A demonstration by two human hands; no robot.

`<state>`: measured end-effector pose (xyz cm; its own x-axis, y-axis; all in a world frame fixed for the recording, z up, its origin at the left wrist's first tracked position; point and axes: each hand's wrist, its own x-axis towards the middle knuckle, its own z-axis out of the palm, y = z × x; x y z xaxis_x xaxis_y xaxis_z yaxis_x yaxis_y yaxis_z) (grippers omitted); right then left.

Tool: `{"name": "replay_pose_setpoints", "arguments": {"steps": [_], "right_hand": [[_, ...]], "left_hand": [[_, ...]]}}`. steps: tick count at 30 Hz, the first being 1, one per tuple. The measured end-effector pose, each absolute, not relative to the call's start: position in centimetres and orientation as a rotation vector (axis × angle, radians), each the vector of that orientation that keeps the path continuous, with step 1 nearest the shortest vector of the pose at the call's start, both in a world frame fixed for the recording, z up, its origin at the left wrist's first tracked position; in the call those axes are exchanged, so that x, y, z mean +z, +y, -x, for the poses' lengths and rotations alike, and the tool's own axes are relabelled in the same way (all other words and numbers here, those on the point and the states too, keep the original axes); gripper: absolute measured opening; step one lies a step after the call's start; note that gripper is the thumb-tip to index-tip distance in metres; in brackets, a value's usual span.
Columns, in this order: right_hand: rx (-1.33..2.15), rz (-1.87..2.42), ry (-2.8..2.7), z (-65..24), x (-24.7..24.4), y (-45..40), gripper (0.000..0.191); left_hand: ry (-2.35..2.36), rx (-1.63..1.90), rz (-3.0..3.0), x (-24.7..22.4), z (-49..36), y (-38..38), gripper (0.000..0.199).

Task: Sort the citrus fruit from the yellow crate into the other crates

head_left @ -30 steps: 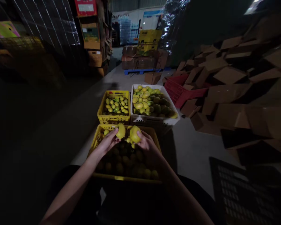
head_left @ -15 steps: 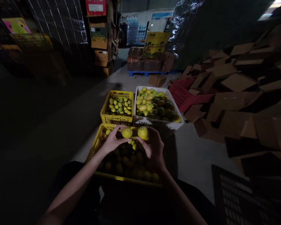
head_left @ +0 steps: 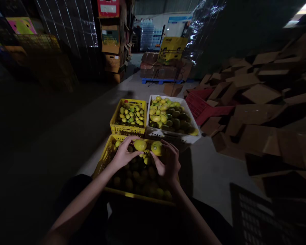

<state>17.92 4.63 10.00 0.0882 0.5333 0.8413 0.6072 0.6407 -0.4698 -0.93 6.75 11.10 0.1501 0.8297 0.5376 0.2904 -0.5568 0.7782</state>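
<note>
My left hand point(head_left: 124, 153) is closed around a yellow lemon point(head_left: 140, 145), held between thumb and fingers. Just to its right, my right hand point(head_left: 169, 161) grips another lemon point(head_left: 157, 148), its end turned toward me. Both fruits are held side by side, a small gap apart, above the near yellow crate point(head_left: 132, 195). Inside that crate lie many lemons point(head_left: 136, 176), mostly in shadow. Beyond my hands stand a smaller-looking yellow crate point(head_left: 127, 130) with yellow and green lemons and a white crate point(head_left: 173, 134) heaped with lemons.
A red crate point(head_left: 201, 109) lies tilted by a pile of cardboard boxes point(head_left: 260, 112) on the right. Farther back, a blue pallet point(head_left: 162, 81) bears cartons, and stacked boxes point(head_left: 112, 63) rise to its left. A dark crate-like grid point(head_left: 255, 214) shows at lower right.
Both lemons have been turned in the fingers: the left one now shows its side, the right one its end. The hands stay over the near crate; the view has shifted slightly.
</note>
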Motion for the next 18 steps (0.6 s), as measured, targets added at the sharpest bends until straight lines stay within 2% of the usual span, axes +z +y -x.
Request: {"name": "replay_pose_setpoints", "arguments": {"steps": [3, 5, 7, 10, 12, 16, 18], "right_hand": [[-0.004, 0.993, -1.515, -17.7, 10.0, 4.6, 0.053], [0.167, 1.026, -1.443, -17.5, 10.1, 4.6, 0.054], [0.506, 1.050, -1.309, -17.3, 10.2, 4.7, 0.057], [1.117, 1.041, -1.019, -17.3, 10.1, 5.2, 0.050], [1.390, 1.041, -0.854, -17.5, 9.9, 5.5, 0.048], [1.564, 1.074, -0.808, -17.9, 9.4, 6.0, 0.054], [1.432, 1.095, -0.973, -18.0, 9.0, 6.0, 0.055]], "left_hand": [[1.061, 1.396, -1.860, 11.2, 0.9, 6.7, 0.045], [1.026, 1.388, -1.739, 11.4, 0.8, 6.7, 0.049], [0.977, 1.336, -1.543, 11.6, 0.6, 6.7, 0.050], [0.953, 1.154, -1.204, 11.9, 0.5, 6.6, 0.044], [0.951, 1.031, -1.017, 12.1, 0.5, 6.5, 0.044], [0.941, 0.912, -0.778, 11.9, 0.4, 6.5, 0.043], [0.971, 0.873, -0.712, 11.7, 0.4, 6.6, 0.042]]}}
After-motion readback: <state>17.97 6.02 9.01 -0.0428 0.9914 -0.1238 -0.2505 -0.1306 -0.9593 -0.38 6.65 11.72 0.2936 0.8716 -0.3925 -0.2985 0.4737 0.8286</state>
